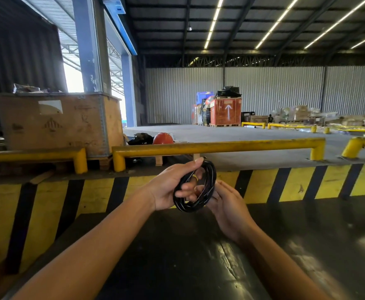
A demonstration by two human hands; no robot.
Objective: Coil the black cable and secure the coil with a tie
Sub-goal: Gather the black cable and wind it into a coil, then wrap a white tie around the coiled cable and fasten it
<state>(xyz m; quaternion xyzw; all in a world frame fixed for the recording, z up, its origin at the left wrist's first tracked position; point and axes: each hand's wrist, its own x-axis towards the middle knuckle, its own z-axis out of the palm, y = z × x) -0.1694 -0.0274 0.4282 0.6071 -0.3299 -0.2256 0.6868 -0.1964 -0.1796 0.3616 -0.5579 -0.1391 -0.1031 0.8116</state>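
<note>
The black cable (207,189) is wound into a small round coil of several loops, held up in front of me. My left hand (172,187) grips the coil's left side, thumb stretched along its top and fingers curled through the middle. A thin yellow tie (195,178) shows inside the coil near those fingers. My right hand (227,204) cups the coil's lower right from behind, its fingertips partly hidden by the loops.
Below my hands lies a dark glossy surface (198,267). Behind it runs a yellow-and-black striped kerb (296,182) with yellow pipe railings (220,147). A big wooden crate (58,122) stands at the left. An orange crate (225,113) and stacked goods sit far back.
</note>
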